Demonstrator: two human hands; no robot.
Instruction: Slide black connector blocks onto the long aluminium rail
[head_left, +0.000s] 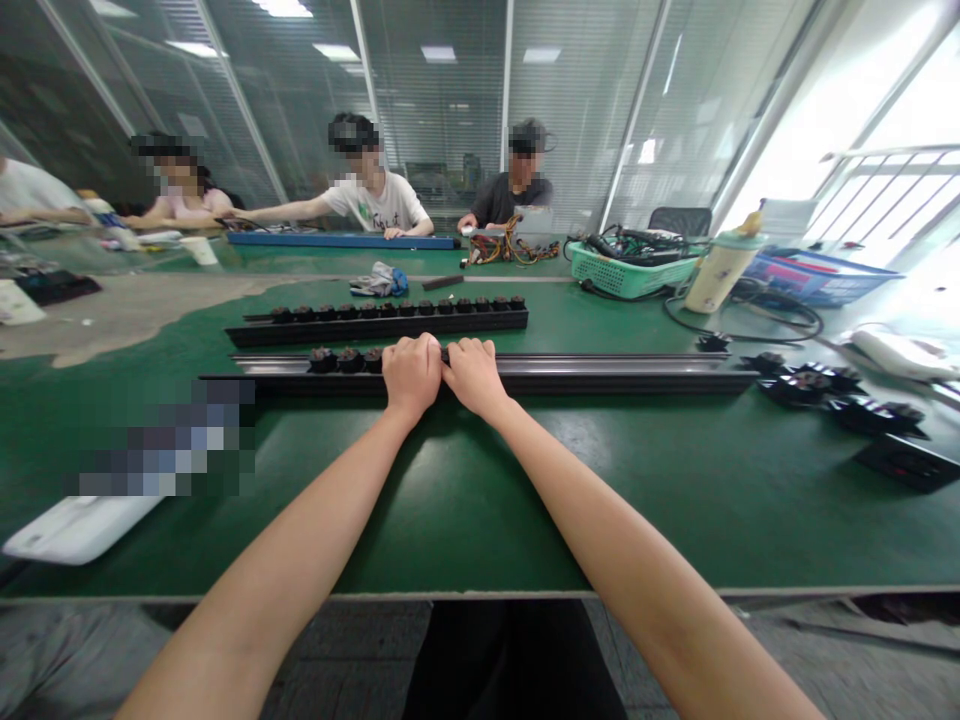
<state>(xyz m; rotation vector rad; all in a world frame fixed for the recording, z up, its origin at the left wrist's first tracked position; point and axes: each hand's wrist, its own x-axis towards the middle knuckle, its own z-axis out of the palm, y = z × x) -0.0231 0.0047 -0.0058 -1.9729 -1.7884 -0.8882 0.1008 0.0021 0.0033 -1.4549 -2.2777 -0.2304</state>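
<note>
A long black metal channel (622,378) with a shiny inner groove lies across the table in front of me. Several short round black parts (349,360) sit in a row in its left half. At the end of that row, my left hand (412,375) and my right hand (474,373) meet over the channel, knuckles up and fingers curled down. Between them shows a sliver of a small black part (445,356); the hands hide nearly all of it. Behind lies a shorter black channel (390,323), filled with a row of similar round parts.
Loose finned black parts (810,384) and a black box-like piece (909,462) lie at right. A green basket (634,272) of cables and a yellowish tumbler (724,270) stand behind. At left lies a white device (75,528), partly blurred. Co-workers sit across the table.
</note>
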